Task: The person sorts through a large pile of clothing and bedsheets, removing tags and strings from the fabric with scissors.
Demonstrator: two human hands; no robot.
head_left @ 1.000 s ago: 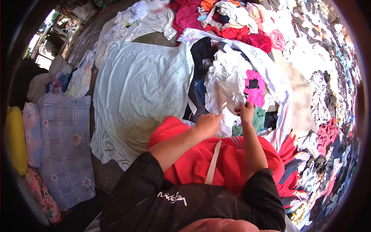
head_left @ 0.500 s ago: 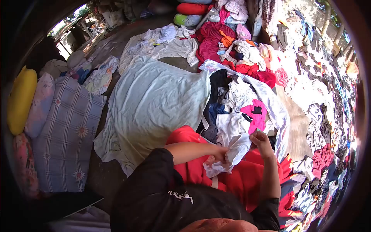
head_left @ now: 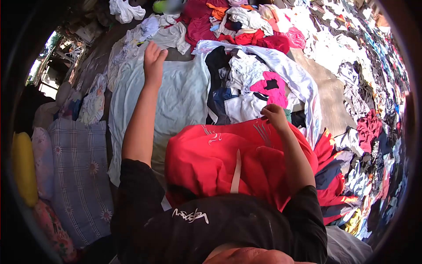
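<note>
My left hand (head_left: 154,57) is stretched far forward over the pale green sheet (head_left: 180,92), fingers extended with nothing in them. Beyond it, at the top left, is a crumpled white cloth (head_left: 126,11), apart from the hand. My right hand (head_left: 274,115) is over the red cloth (head_left: 246,149) across my lap, thumb and fingers pinched together; I cannot tell what they hold. Just past those fingers lie a white ribbed garment (head_left: 244,108) and a bright pink garment (head_left: 273,88) with a black patch, within a heap edged by a white patterned sheet (head_left: 303,88).
Red, orange and white clothes (head_left: 246,31) are piled ahead. A large spread of mixed clothes (head_left: 351,66) runs along the right side. To the left stand a plaid flowered cushion (head_left: 81,176) and a yellow cushion (head_left: 24,169).
My left hand has let go of the white cloth and swung forward and left; the cloth is now at the top left. My right hand has moved left and up. The view has shifted.
</note>
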